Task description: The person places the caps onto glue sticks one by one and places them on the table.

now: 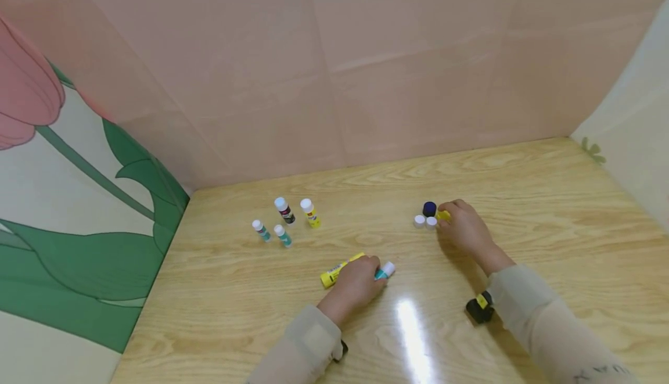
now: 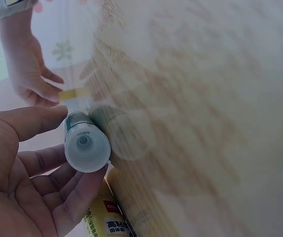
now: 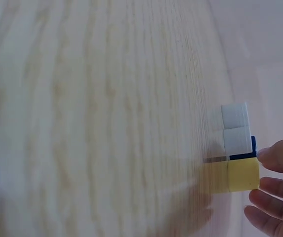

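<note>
My left hand (image 1: pixel 358 282) grips a teal glue stick (image 1: pixel 380 275) with a white end; in the left wrist view its hollow white base (image 2: pixel 87 150) faces the camera between thumb and fingers. A large yellow glue stick (image 1: pixel 331 277) lies on the table beneath that hand, partly hidden by it. With thumb and fingertips at its top edge, my right hand (image 1: pixel 465 230) holds a yellow cap (image 3: pixel 243 175) that stands upright. Beside it are two white caps (image 1: pixel 420 221) and a dark blue cap (image 1: pixel 430 208), grouped close together.
Upright at the left stand a black-labelled glue stick (image 1: pixel 286 212), a yellow one (image 1: pixel 312 216) and two small teal ones (image 1: pixel 283 237), all with white tops. The wooden table (image 1: pixel 209 302) meets a pink cloth backdrop (image 1: pixel 340 82) at its back edge.
</note>
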Demonstrator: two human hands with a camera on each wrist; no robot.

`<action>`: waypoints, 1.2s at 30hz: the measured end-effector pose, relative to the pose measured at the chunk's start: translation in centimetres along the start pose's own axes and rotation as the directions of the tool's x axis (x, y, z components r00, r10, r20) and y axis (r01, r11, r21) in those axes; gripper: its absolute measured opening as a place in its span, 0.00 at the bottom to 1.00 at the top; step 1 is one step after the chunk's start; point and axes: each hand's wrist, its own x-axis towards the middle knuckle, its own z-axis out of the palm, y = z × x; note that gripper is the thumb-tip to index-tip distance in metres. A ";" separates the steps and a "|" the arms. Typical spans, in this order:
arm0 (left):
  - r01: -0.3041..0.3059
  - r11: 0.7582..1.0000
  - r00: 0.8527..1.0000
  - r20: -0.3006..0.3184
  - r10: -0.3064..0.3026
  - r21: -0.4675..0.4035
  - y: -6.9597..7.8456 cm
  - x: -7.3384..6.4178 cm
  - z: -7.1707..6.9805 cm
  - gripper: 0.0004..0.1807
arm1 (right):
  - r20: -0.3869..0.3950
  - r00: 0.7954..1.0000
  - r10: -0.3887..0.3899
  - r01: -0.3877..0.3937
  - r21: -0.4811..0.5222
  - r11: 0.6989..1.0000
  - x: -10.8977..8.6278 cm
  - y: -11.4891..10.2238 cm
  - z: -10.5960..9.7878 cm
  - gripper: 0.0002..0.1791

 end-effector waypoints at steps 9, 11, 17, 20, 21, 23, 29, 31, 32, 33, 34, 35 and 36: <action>0.003 1.000 1.000 -0.013 -0.003 0.008 0.3 -0.3 -0.5 0.11 | 0.011 1.000 0.004 -0.004 -0.027 1.000 0.2 0.0 0.0 0.15; 0.010 1.000 1.000 -0.008 -0.010 0.011 0.4 -0.4 -0.8 0.12 | 0.009 1.000 0.001 -0.001 -0.035 0.999 0.2 0.0 0.0 0.16; 0.003 1.000 1.000 -0.029 -0.003 0.005 0.6 -0.6 -1.8 0.18 | 0.038 0.999 0.027 -0.026 -0.044 0.999 0.2 0.2 0.1 0.16; -0.012 1.000 0.999 -0.053 0.011 -0.017 0.4 -0.7 -1.9 0.17 | 0.070 0.996 0.048 -0.045 -0.032 0.998 0.1 0.3 0.1 0.16; -0.017 0.999 0.998 -0.060 0.015 -0.029 0.3 -0.7 -1.9 0.17 | 0.077 0.996 0.052 -0.050 -0.026 0.998 0.1 0.3 0.2 0.16; -0.015 0.999 0.998 -0.063 0.012 -0.052 0.1 -0.8 -1.9 0.17 | 0.088 0.994 0.058 -0.057 -0.015 0.998 0.0 0.3 0.1 0.16; 0.031 0.993 0.997 -0.067 -0.039 -0.115 -0.5 -1.0 -2.1 0.17 | 0.073 0.996 0.045 -0.045 0.005 0.999 -0.3 0.4 0.1 0.16; 0.060 0.989 0.995 -0.065 -0.069 -0.133 -0.8 -1.1 -2.3 0.17 | 0.073 0.996 0.043 -0.044 0.015 0.999 -0.4 0.4 0.1 0.16; 0.077 0.987 0.994 -0.064 -0.087 -0.142 -1.0 -1.1 -2.4 0.17 | 0.076 0.996 0.043 -0.044 0.020 0.999 -0.4 0.4 0.1 0.16; 0.093 0.984 0.992 -0.065 -0.104 -0.151 -1.1 -1.2 -2.5 0.17 | 0.079 0.996 0.045 -0.047 0.024 0.999 -0.5 0.4 0.1 0.16; 0.107 0.981 0.990 -0.069 -0.120 -0.161 -1.2 -1.2 -2.6 0.17 | 0.084 0.995 0.048 -0.050 0.030 0.998 -0.6 0.3 0.1 0.16; 0.116 0.979 0.989 -0.076 -0.130 -0.166 -1.4 -1.3 -2.8 0.18 | 0.087 0.995 0.049 -0.053 0.035 0.998 -0.6 0.3 0.1 0.16; 0.114 0.980 0.987 -0.094 -0.130 -0.162 -1.6 -1.3 -2.9 0.18 | 0.090 0.995 0.050 -0.054 0.040 0.998 -0.7 0.2 0.1 0.16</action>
